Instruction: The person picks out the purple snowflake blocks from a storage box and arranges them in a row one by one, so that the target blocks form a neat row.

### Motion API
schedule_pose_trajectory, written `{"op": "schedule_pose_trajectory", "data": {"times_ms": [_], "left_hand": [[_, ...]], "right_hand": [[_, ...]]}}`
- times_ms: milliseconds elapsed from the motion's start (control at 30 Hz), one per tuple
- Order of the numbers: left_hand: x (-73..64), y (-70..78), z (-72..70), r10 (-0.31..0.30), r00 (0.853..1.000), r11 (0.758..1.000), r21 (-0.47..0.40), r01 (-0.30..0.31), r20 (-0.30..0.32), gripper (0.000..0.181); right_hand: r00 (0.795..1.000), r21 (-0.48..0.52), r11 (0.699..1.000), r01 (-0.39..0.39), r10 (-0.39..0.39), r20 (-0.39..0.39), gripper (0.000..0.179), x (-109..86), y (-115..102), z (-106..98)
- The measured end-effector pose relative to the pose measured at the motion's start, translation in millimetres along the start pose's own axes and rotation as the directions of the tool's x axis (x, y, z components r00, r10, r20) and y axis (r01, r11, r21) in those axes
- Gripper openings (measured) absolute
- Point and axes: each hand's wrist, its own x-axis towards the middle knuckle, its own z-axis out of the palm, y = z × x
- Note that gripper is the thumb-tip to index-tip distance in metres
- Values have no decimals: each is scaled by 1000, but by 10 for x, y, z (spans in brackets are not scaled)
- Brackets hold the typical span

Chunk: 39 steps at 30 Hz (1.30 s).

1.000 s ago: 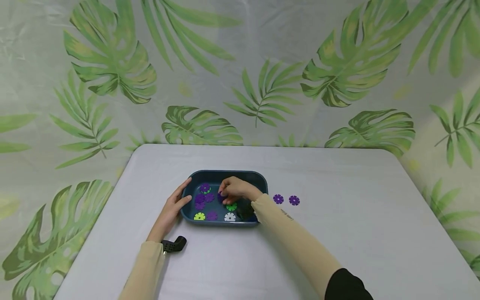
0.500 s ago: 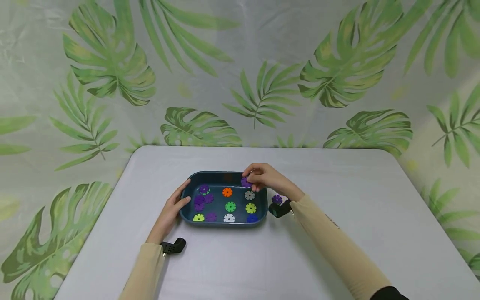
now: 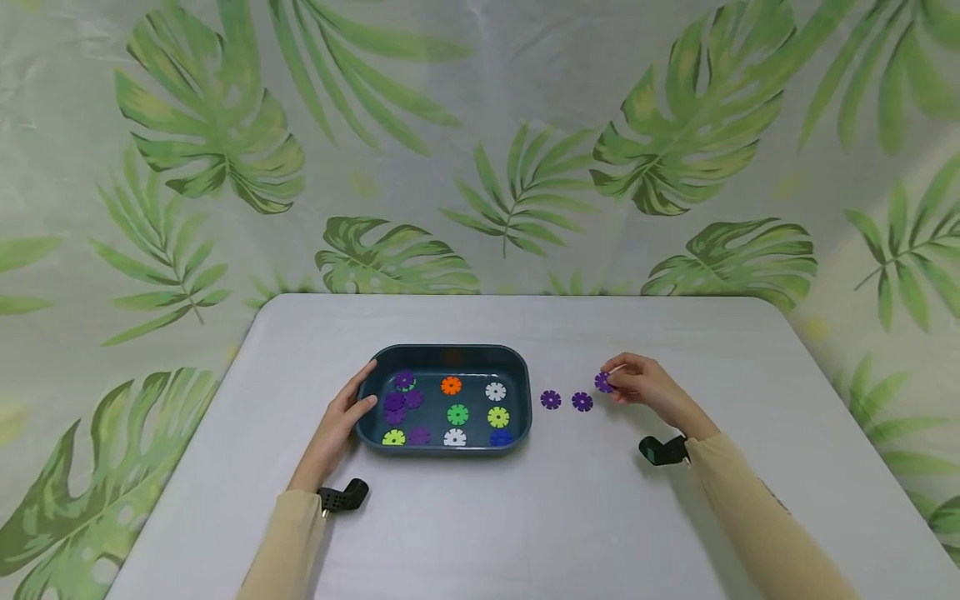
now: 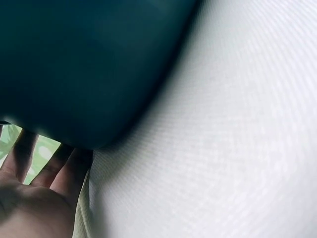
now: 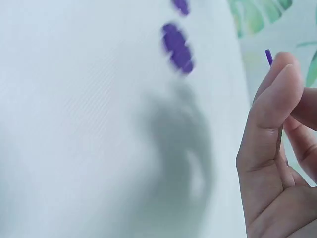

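Note:
My right hand [image 3: 647, 385] pinches a purple notched disc [image 3: 603, 382] between thumb and fingertips, just above the table and to the right of two purple discs [image 3: 582, 402]. In the right wrist view only a thin edge of the held disc [image 5: 268, 56] shows past the fingertips. My left hand [image 3: 334, 427] rests on the left end of a dark blue tray [image 3: 442, 451], fingers straight along its outer wall. Inside the tray, overlapping purple discs [image 3: 395, 403] lie at the left, and single discs in orange, white, green, yellow and blue fill the middle and right.
A white cloth covers the table [image 3: 465, 525]. Behind it hangs a leaf-print backdrop [image 3: 517, 167]. Each wrist wears a black camera, one near the tray's front left corner [image 3: 347, 496] and one below the right hand [image 3: 662, 450].
My right hand has lifted a purple disc out of the tray and carried it right, past the two purple discs on the table. My left hand stays at the tray's left end.

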Motion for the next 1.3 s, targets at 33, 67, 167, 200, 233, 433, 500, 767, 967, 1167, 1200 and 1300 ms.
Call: {"op": "schedule_pose_trajectory", "data": {"times_ms": [33, 67, 167, 200, 233, 433, 500, 767, 967, 1167, 1200, 1300], "left_hand": [[-4, 1, -3, 0, 1000, 1000, -1, 0, -1, 56], [-7, 2, -5, 2, 1000, 1000, -2, -2, -2, 56], [-13, 0, -7, 7, 1000, 1000, -6, -7, -4, 56], [-15, 0, -6, 9, 1000, 1000, -5, -9, -5, 56], [-15, 0, -3, 12, 1000, 1000, -5, -12, -4, 56], [-16, 0, 8, 13, 1000, 1000, -2, -13, -3, 56], [-17, 3, 9, 11, 1000, 1000, -3, -11, -5, 56], [-20, 17, 10, 7, 1000, 1000, 0, -7, -10, 56], [-12, 19, 15, 6, 1000, 1000, 6, -6, -12, 56], [-4, 4, 15, 12, 1000, 1000, 7, -12, -9, 56], [-4, 1, 14, 11, 1000, 1000, 6, -11, -9, 56], [-3, -4, 10, 11, 1000, 1000, 3, -11, -12, 56]], "right_hand": [[1000, 0, 1000, -10, 10, -3, 27, -25, 57, -35], [1000, -2, 1000, -19, 19, -7, 27, -48, 107, -61], [1000, -10, 1000, -29, 29, -4, 27, -85, 223, -102], [1000, -21, 999, -29, 28, -4, 27, -89, 250, -106], [1000, -36, 999, -27, 27, -2, 26, -90, 272, -107], [999, -136, 989, -54, 52, -17, 22, -84, 287, -58], [998, -173, 983, -55, 50, -32, 21, -86, 249, -40], [999, -96, 994, 45, -46, -8, 29, -31, -130, 93], [992, -3, 995, 95, -95, 83, 32, 110, -491, 465], [971, 44, 990, 136, -142, 192, 29, 222, -784, 1039], [966, 49, 989, 139, -146, 213, 28, 237, -821, 1139], [945, 74, 987, 145, -160, 285, 24, 279, -895, 1423]]}}
